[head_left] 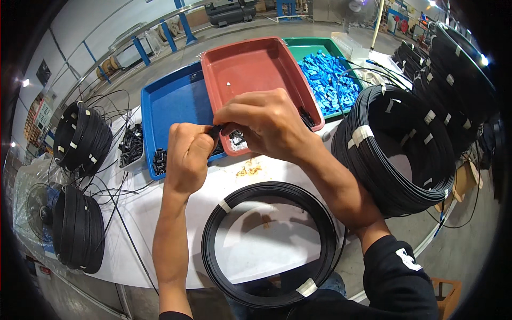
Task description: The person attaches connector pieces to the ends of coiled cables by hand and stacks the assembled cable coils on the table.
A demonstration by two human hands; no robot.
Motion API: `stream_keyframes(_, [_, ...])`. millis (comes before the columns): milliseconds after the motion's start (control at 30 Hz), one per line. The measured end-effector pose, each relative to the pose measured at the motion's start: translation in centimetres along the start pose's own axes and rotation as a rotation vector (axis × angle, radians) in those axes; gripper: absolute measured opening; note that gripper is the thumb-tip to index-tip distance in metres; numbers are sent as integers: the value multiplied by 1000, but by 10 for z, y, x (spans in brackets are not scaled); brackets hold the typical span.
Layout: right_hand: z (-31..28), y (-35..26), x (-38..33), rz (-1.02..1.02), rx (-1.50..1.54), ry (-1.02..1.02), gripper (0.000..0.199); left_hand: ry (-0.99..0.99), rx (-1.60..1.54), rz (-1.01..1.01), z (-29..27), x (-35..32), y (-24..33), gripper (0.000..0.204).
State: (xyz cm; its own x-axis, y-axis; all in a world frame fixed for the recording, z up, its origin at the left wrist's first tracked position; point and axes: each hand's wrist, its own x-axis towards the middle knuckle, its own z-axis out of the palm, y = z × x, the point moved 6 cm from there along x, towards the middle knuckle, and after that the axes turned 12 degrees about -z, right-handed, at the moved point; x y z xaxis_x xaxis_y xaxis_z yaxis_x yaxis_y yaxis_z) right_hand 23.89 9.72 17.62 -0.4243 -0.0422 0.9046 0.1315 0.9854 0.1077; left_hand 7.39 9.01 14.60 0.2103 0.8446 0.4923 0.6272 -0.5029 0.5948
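Observation:
My left hand point(188, 154) and my right hand point(266, 120) meet above the front of the trays, fingers closed in a pinch. Between their fingertips is a small black piece point(214, 131), mostly covered; its exact kind does not show. Below my hands, a coil of black cable point(210, 245) bound with white tape lies at the table's near edge, partly overhanging it. Behind them stand a red tray point(242, 56) with a few small bits and a blue tray point(173, 104) with short black tubular parts point(159, 161) in its near corner.
A green tray point(298, 44) of blue connectors point(333, 85) stands at the far right. Large coils of black cable point(368, 154) are stacked on the right. Further coils point(80, 229) stand at left, trailing loose cable ends. A container of black parts point(130, 144) sits beside the blue tray.

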Motion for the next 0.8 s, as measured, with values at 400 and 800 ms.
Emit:
stream_keyframes(400, [-11, 5, 5, 454, 469, -148, 17, -29, -121, -33, 2, -12, 16, 13])
stream_keyframes(800, [-6, 1, 1, 56, 148, 41, 26, -136, -241, -154, -4, 5, 27, 32])
